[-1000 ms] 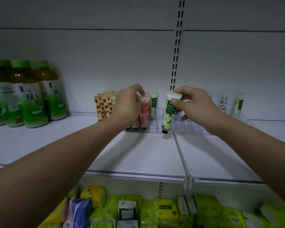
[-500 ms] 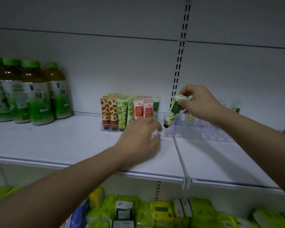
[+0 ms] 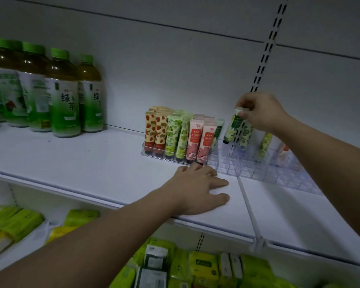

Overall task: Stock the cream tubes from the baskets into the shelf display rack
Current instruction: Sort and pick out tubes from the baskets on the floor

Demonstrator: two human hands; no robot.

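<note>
The right hand (image 3: 260, 112) pinches a green tube (image 3: 233, 126) above the clear rack (image 3: 247, 169); next, drop it into a slot. The left hand (image 3: 197, 190) lies spread flat on the shelf (image 3: 92, 163).

Green-capped tea bottles (image 3: 64, 96) stand in a cluster at the left of the white shelf (image 3: 92, 159), near its back wall. On the shelf below lie yellow-green packets (image 3: 202, 267), with more of them (image 3: 15, 221) at the left.
</note>
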